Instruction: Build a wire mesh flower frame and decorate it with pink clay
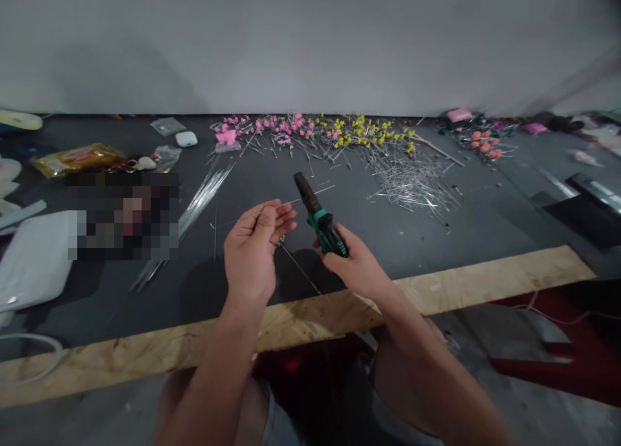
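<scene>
Thumb and forefinger of my left hand (253, 246) pinch a thin metal wire (293, 201), while its other fingers are loosely spread. The wire points right, toward the dark jaws of the pliers (317, 216); whether the jaws touch it I cannot tell. My right hand (358, 263) is wrapped round the black and green handles, with the jaws pointing up and away from me. Under my left hand, a twisted wire piece (301, 270) slants down to the table's front edge.
A bundle of straight wires (204, 200) lies left of my hands. Along the wall are wire stems with pink tips (286, 127) and yellow tips (361, 132). A loose wire heap (412, 180) sits right. A wooden strip (310, 323) edges the dark table (242, 174).
</scene>
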Action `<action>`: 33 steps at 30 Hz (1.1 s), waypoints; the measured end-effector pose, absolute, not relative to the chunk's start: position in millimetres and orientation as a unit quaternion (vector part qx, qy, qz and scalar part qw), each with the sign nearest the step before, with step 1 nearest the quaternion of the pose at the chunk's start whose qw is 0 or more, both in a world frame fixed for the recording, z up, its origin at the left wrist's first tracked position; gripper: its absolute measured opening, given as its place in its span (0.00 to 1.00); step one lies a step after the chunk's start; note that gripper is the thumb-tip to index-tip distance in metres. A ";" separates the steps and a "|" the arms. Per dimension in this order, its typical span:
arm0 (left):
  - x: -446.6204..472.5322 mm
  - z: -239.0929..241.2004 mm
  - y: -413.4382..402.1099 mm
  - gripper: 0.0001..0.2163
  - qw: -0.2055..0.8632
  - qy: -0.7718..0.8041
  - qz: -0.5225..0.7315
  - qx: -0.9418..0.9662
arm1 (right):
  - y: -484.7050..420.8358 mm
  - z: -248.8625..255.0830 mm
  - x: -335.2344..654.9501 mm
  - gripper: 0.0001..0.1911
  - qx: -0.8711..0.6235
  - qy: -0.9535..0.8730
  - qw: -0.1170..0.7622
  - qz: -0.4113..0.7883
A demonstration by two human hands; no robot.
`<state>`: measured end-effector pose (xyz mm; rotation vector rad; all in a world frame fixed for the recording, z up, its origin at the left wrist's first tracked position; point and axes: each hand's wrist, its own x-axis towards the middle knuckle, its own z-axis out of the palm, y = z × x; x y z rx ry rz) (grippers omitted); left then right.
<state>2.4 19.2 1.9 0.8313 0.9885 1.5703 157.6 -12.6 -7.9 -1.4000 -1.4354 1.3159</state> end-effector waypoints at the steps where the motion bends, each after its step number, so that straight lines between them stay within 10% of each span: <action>1: 1.7 1.5 19.5 0.07 0.523 0.414 0.659 0.349 | -12.3 -7.6 158.3 0.09 -0.543 -0.557 0.362 0.514; 13: 4.3 -5.4 22.7 0.07 0.466 0.423 0.669 0.395 | -4.9 -1.8 181.0 0.08 -0.492 -0.470 0.399 0.615; 24: 7.2 3.0 12.0 0.07 0.195 0.476 0.692 0.506 | 3.2 -9.1 179.5 0.10 -0.471 -0.380 0.417 0.678; 33: -5.5 2.7 13.3 0.05 0.466 0.394 0.691 0.387 | 19.1 -10.5 214.7 0.06 -0.653 -0.614 0.284 0.341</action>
